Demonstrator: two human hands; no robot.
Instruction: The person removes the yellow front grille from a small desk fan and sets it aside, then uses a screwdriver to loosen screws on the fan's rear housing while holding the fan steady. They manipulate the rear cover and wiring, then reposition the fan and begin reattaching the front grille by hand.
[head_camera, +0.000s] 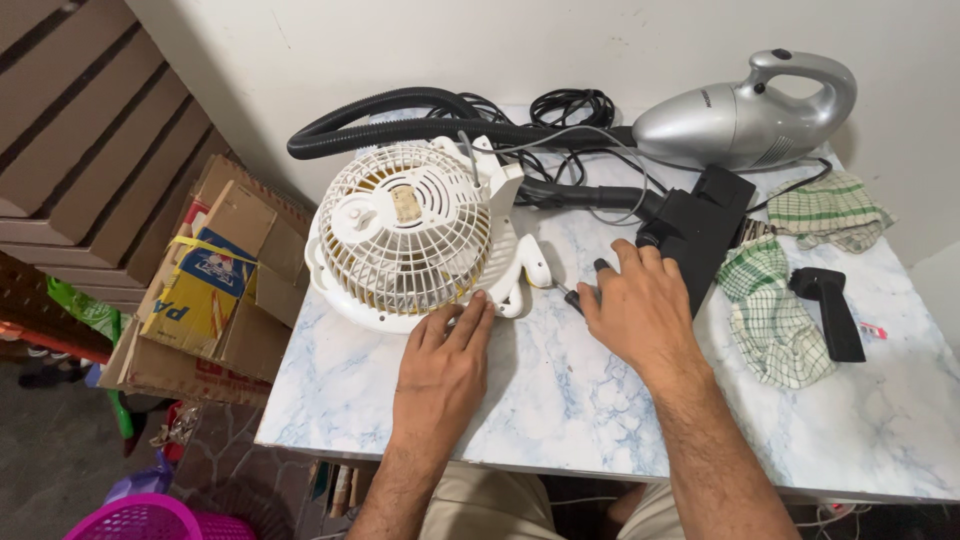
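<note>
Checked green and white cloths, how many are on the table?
2: one checked green and white cloth lies beside the black vacuum floor head; the other sits near the table's far right edge, under the silver handheld vacuum.

One white fan (410, 235), one silver hand vacuum (745, 115), one black hose (400, 120), one black floor nozzle (705, 230), one black crevice nozzle (830, 310), two checked cloths (770, 310), one screwdriver (580, 295), two hands (440, 375), one pink basket (150, 520)
</note>
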